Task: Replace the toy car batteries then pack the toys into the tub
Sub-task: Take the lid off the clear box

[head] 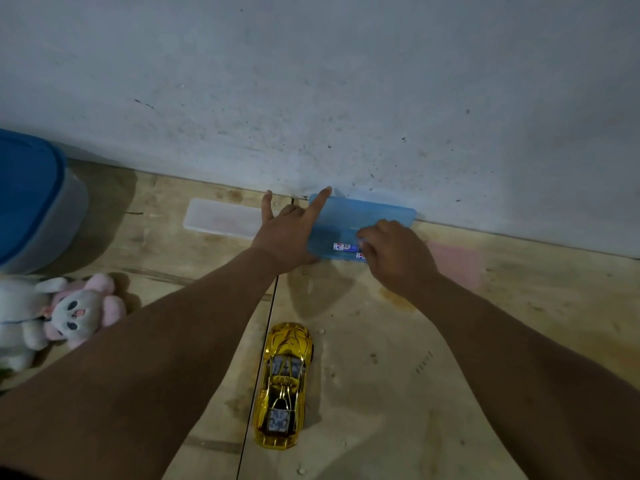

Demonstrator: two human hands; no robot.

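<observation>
Our left hand (pixel 289 237) steadies the blue case (pixel 363 216) at the floor's far edge, index and pinky out; right hand (pixel 394 252) pinches batteries (pixel 344 247) inside; gold car (pixel 282 386) nearer us

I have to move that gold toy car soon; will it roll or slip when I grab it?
The gold toy car sits upright on its wheels on the flat floor, so a nudge would probably send it rolling. Its mirror-like shell looks slick, so grip the sides. It looks like light, hollow, stiff plastic.
</observation>
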